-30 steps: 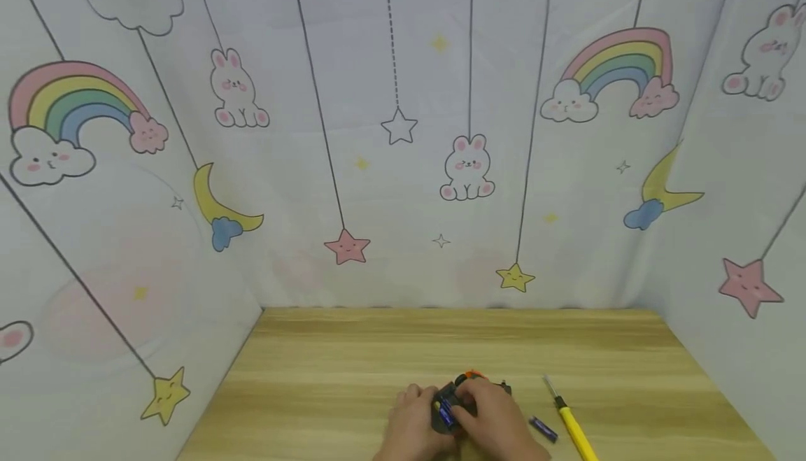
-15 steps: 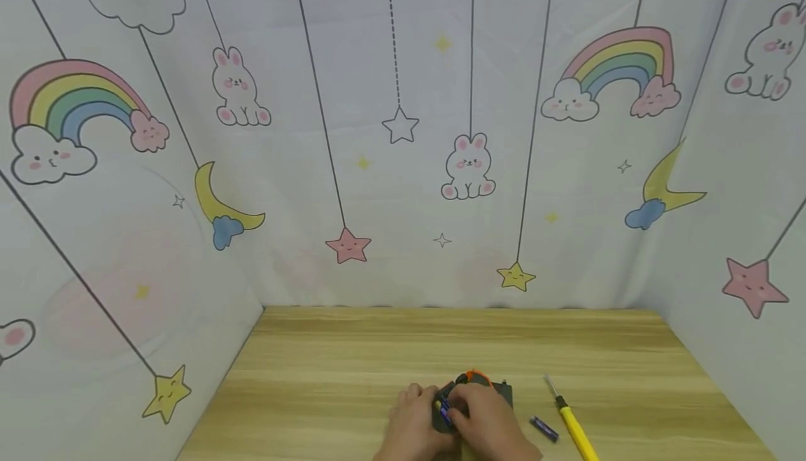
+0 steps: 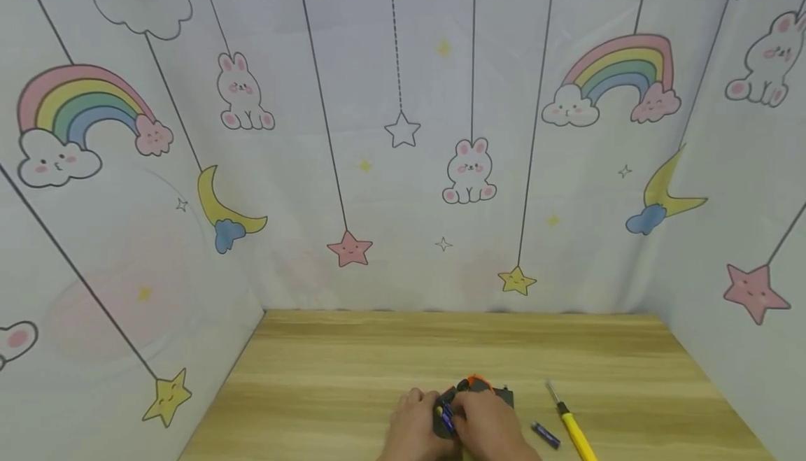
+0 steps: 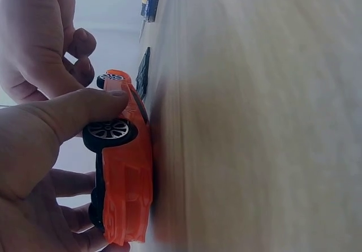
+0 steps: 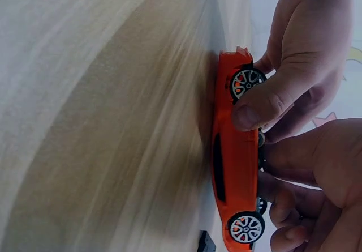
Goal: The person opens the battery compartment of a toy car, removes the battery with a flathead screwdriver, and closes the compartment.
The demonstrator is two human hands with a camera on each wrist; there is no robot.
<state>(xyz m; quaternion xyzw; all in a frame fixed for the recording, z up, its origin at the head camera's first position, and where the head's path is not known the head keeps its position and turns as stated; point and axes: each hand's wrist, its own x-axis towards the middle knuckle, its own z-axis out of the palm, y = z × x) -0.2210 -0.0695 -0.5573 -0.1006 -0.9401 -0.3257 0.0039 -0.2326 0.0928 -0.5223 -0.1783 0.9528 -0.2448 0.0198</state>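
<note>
An orange toy car (image 5: 237,161) lies upside down on the table, wheels up. My left hand (image 3: 411,422) grips it, thumb along the orange side near a wheel (image 4: 109,129). In the head view the car's dark underside faces up, with a blue battery (image 3: 447,415) at its opening. My right hand (image 3: 492,424) bends over the underside, thumb and finger holding the battery at its right side; the fingertips are partly hidden. A dark flat piece (image 3: 506,396) lies just beyond my right hand.
A loose dark-blue battery (image 3: 545,434) lies right of the hands. Beside it is a screwdriver (image 3: 574,429) with a yellow handle, its tip pointing away. Cartoon-printed cloth (image 3: 403,188) walls the wooden table (image 3: 327,356) at the back and sides.
My right hand has turned slightly over the underside, its thumb now less visible beside the battery. The left hand keeps its grip on the car. The head view has tilted slightly.
</note>
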